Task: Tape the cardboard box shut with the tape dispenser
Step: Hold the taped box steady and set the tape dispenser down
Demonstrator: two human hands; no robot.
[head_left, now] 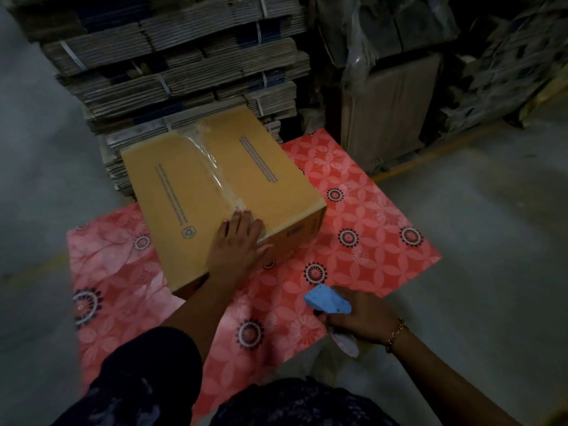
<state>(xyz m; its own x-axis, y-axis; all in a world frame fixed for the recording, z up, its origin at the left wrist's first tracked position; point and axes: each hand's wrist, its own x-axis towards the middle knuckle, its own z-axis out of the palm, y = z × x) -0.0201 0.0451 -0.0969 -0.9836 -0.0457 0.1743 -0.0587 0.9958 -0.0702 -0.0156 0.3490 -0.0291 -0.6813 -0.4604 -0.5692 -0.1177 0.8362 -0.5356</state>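
Observation:
A closed brown cardboard box sits on a red patterned mat. A strip of clear tape runs along its centre seam from the far edge to the near edge. My left hand lies flat, fingers apart, on the near end of that tape at the box's front edge. My right hand is off the box, low at the right over the mat's edge, gripping a blue tape dispenser with its tape roll under the palm.
Tall stacks of strapped flat cardboard stand right behind the box. Wrapped bundles and a flat brown board stand at the back right. Grey concrete floor surrounds the mat. My dark patterned clothing fills the bottom edge.

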